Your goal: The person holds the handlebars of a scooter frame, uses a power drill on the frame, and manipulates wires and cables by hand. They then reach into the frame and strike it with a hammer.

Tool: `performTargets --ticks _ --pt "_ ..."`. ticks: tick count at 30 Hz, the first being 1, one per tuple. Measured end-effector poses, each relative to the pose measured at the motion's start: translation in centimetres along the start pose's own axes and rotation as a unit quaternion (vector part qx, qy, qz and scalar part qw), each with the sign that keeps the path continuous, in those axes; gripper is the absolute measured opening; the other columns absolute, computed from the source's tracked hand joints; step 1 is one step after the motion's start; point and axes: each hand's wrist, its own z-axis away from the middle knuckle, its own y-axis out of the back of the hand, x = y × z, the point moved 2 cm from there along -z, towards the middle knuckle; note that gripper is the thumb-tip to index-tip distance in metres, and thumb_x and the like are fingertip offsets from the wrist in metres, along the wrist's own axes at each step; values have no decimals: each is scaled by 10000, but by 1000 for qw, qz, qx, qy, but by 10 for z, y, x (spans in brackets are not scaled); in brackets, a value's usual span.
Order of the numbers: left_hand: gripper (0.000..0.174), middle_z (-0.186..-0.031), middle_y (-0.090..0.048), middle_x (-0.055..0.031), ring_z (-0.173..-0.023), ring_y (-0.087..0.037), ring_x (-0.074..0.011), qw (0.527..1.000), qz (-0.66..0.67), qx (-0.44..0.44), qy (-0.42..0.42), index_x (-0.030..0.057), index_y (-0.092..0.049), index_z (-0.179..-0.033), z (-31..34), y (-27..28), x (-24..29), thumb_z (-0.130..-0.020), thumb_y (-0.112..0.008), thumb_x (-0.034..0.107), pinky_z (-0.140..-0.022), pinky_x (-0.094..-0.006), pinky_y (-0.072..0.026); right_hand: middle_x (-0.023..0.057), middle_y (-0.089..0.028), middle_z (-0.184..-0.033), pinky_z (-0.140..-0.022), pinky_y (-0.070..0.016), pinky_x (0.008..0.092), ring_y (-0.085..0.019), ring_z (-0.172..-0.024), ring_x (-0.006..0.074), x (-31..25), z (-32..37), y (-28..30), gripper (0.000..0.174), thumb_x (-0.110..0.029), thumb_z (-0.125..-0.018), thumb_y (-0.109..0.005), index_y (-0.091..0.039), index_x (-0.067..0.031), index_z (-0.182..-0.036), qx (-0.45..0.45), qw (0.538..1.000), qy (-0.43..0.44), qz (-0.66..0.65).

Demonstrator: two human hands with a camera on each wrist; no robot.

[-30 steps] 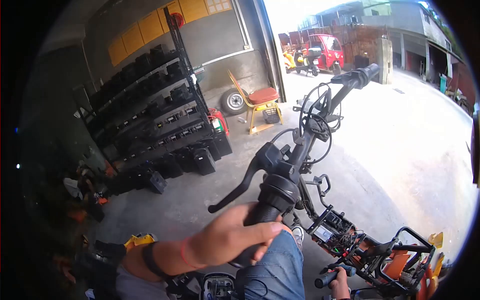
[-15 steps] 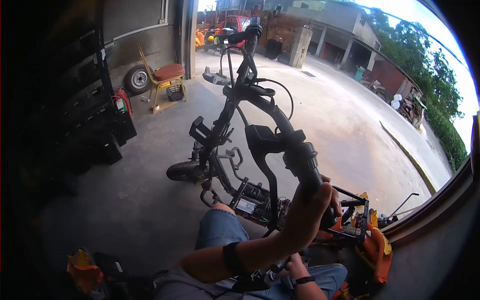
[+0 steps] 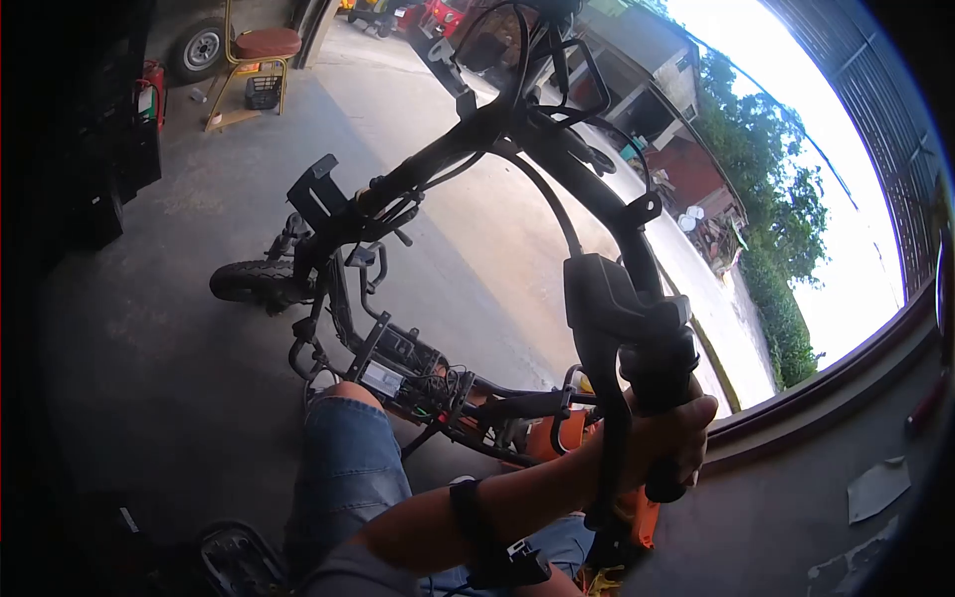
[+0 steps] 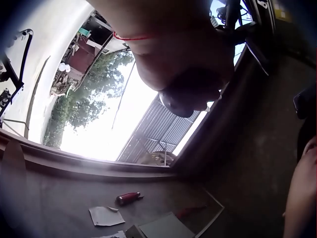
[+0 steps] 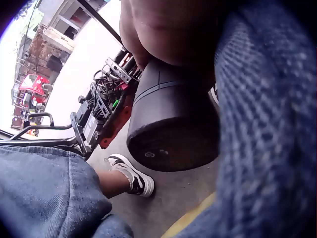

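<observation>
My left hand [image 3: 668, 430] grips the black handlebar grip [image 3: 659, 370], fingers wrapped around it below the brake lever housing [image 3: 615, 298]. The brake lever [image 3: 615, 438] hangs down beside the hand. From there the bare handlebar [image 3: 587, 189] runs up and away to the stem of a stripped scooter frame [image 3: 497, 398]. In the left wrist view the left hand [image 4: 185, 64] is dark. My right hand [image 5: 173, 34] holds a thick black cylinder [image 5: 173, 114] with a flat round end, low between denim-covered legs; its full shape is hidden.
Exposed wiring [image 3: 448, 383] sits on the frame, with a front tyre [image 3: 249, 282] at left. A chair [image 3: 264, 45], a loose wheel [image 3: 199, 48] and dark shelving [image 3: 90, 149] stand farther off. Behind the left hand is a ledge [image 3: 796, 408]. A red bottle [image 4: 129, 198] lies near papers.
The head view has swung right, so the chair and shelving moved left in it. The handlebar has turned, carrying the left hand with its grip to the right. The right hand has left the head view.
</observation>
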Motion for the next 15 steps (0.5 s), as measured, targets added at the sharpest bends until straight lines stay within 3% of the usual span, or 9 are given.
performTargets --ticks 2,3,7,9,10,12,13,15 --pt "195 -611 -529 -54 -499 -541 -153 996 -67 43 35 53 -484 -918 2 -5 2 -950 -619 191 -512 -311 -507 88 -617 -844 -817 -498 350 -609 -819 254 -10 23 44 170 -175 -913 -523 -591 -27 -961 40 999 26 10" --pt "222 -599 -576 -39 -489 -590 -138 992 -85 80 37 68 -563 -792 3 -8 3 -943 -607 225 -481 -286 -511 88 -618 -846 -815 -498 349 -609 -817 252 -22 41 66 170 -173 -911 -525 -590 -26 -966 66 997 46 11" --pt "248 -640 -586 -41 -555 -613 -135 995 -97 15 36 48 -564 -812 4 6 0 -955 -600 247 -551 -278 -523 89 -621 -854 -804 -501 348 -611 -809 244 -77 82 101 172 -167 -907 -531 -586 -24 -985 119 984 124 36" --pt "249 -810 -613 -74 -679 -636 -140 992 16 -109 -60 32 -556 -1017 7 14 -4 -968 -598 272 -612 -275 -528 89 -622 -857 -799 -502 347 -611 -805 239 -99 96 105 175 -164 -904 -534 -584 -22 -994 132 978 150 58" --pt "249 -810 -613 -74 -679 -636 -140 991 31 -113 -65 32 -556 -1017 8 17 -8 -968 -598 272 -612 -275 -528 89 -623 -859 -797 -503 346 -612 -804 237 -108 105 107 177 -162 -903 -535 -583 -22 -999 140 975 160 70" --pt "399 -976 -588 -95 -815 -625 -136 977 141 -156 -44 56 -436 -1264 8 19 -19 -972 -599 272 -658 -255 -517 89 -625 -863 -791 -504 346 -613 -800 233 -124 129 116 181 -159 -901 -538 -581 -21 -1008 162 966 174 96" --pt "519 -1036 -567 -92 -880 -599 -125 970 133 -203 -34 95 -302 -1387 8 25 -25 -978 -587 240 -716 -260 -506 89 -625 -865 -789 -504 345 -613 -798 231 -129 145 123 183 -158 -899 -540 -580 -20 -1013 177 962 178 110" --pt "509 -1042 -565 -85 -902 -586 -120 970 156 -186 -3 90 -311 -1390 12 20 -23 -980 -583 225 -750 -270 -499 89 -627 -869 -784 -506 344 -614 -794 227 -134 180 134 188 -155 -897 -543 -578 -19 -1022 207 952 182 134"
